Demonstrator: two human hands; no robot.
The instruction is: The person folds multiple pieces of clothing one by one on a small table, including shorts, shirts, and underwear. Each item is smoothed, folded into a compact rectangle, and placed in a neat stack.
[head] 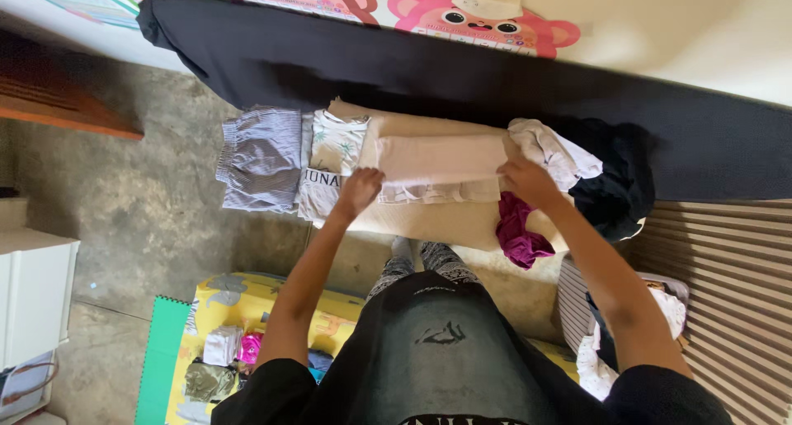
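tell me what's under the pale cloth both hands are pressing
The pale cloth lies on a beige board, its lower edge over a whitish garment. Anything beneath its middle is covered.

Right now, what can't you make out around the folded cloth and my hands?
- Head view: fingertips of the left hand and right hand, pressed into the pale folded cloth.
- The board's near edge, behind my torso.
- The dark garment, shape lost in shadow.
- The basket, partly behind my right arm.

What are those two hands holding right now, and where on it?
A pale pink folded garment: the left hand grips its left end and the right hand its right end, on the beige board.
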